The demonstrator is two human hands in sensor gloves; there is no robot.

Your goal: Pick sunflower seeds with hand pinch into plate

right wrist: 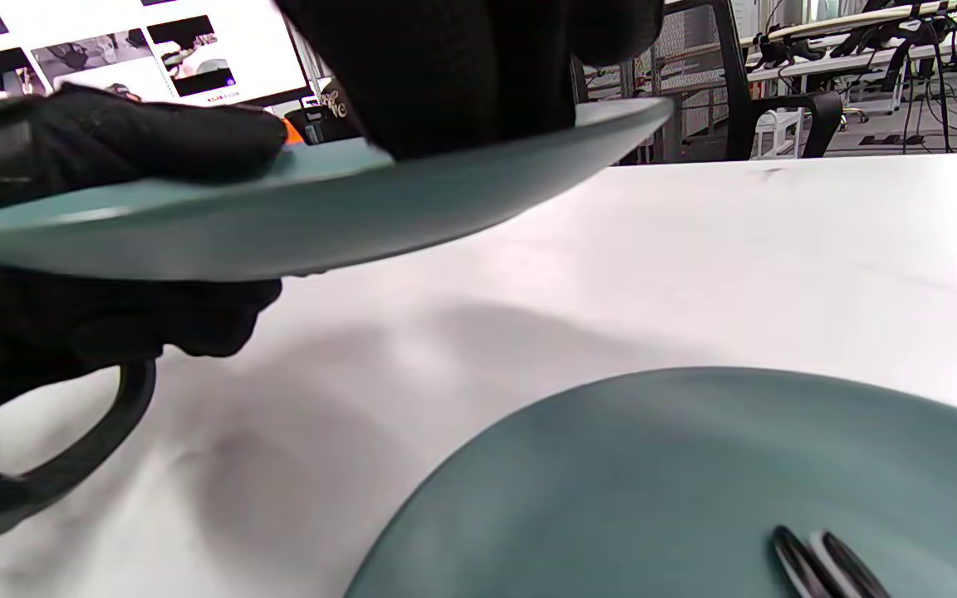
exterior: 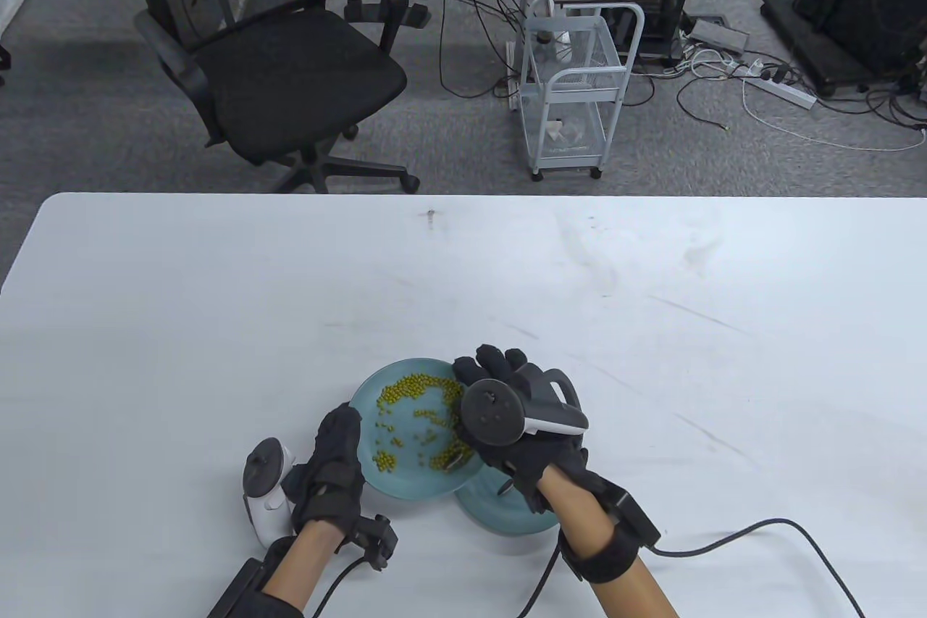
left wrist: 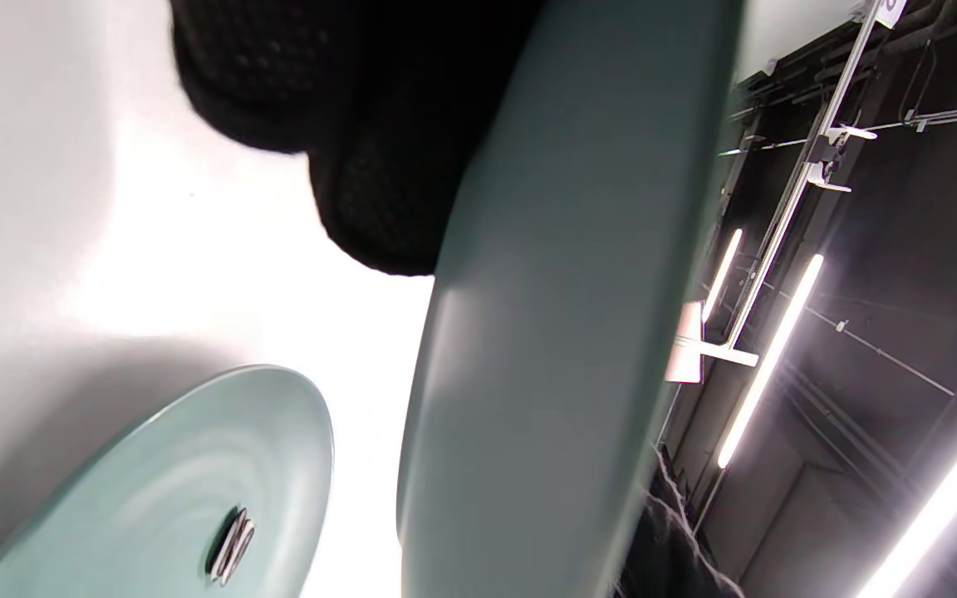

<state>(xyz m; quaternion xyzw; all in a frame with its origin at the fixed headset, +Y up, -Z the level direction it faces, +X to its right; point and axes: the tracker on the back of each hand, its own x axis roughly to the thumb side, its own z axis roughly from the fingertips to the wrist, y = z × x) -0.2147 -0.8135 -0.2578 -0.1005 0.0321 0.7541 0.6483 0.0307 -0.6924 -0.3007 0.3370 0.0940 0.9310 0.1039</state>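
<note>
A teal plate (exterior: 368,397) carrying many yellow-green pellets (exterior: 420,415) is held tilted above the table. My left hand (exterior: 340,440) grips its left rim, thumb on top. My right hand (exterior: 474,379) grips its right rim. A second teal plate (exterior: 500,511) lies on the table below my right hand. In the left wrist view, my left fingers (left wrist: 370,199) sit under the raised plate (left wrist: 545,332), and two striped sunflower seeds (left wrist: 233,544) lie on the lower plate (left wrist: 154,498). The right wrist view shows the raised plate (right wrist: 279,216), the lower plate (right wrist: 653,482) and the seeds (right wrist: 819,565).
The white table (exterior: 652,299) stretches wide behind and to both sides of the plates. Glove cables (exterior: 724,538) trail off the front edge. An office chair (exterior: 275,67) and a wire cart (exterior: 572,89) stand on the floor beyond the table.
</note>
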